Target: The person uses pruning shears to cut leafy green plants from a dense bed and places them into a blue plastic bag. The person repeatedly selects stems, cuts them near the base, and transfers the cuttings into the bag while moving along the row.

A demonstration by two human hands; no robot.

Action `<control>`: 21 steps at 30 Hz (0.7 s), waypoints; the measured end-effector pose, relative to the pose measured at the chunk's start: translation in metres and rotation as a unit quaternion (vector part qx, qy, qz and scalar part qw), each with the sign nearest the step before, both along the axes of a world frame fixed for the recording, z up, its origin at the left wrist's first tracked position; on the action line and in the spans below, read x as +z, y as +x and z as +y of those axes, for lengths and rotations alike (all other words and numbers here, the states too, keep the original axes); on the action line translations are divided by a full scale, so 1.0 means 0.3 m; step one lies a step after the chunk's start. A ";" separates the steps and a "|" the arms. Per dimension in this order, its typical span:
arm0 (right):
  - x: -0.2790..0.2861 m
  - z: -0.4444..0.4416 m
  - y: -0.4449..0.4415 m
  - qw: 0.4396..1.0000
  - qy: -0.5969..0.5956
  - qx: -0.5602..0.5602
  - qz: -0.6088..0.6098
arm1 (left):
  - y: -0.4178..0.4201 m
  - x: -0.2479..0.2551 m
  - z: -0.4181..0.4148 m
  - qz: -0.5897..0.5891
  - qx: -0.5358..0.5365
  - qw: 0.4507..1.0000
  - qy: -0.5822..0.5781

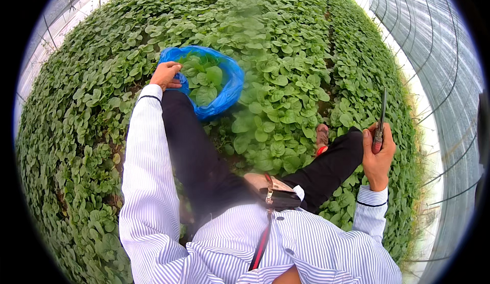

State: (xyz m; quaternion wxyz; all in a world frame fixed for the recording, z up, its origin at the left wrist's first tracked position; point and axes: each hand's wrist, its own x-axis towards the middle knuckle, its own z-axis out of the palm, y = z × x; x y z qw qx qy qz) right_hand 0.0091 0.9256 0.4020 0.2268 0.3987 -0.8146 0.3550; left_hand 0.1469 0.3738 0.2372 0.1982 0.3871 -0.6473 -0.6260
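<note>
My left hand (167, 75) grips the near left rim of a blue plastic bag (232, 81), just past my knee. The bag's mouth is spread wide, and green leaves (203, 79) lie inside it. Out to the right, beside my other knee, my right hand (378, 157) holds a knife (383, 111) by its handle, the blade pointing up and away from me. Low broad-leaved green plants (283, 131) grow between my legs and all around the bag.
Dense plant beds (88, 92) spread on both sides. A narrow soil gap (327, 66) runs between rows on the right. White sheeting (425, 131) and a hooped greenhouse wall (455, 92) border the right side. A small bag (277, 196) on a strap rests at my waist.
</note>
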 end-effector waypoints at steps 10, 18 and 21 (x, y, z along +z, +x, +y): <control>-0.472 -0.150 -0.394 0.962 0.064 0.118 -0.237 | 0.467 -0.273 -0.077 -0.253 -0.077 0.892 -0.367; -0.524 -0.232 -0.412 0.924 0.173 0.103 -0.325 | 0.190 0.022 0.186 -0.064 -0.195 0.954 -0.217; -0.542 -0.235 -0.442 0.925 0.178 0.074 -0.326 | 0.042 0.137 0.363 -0.009 -0.205 0.967 -0.149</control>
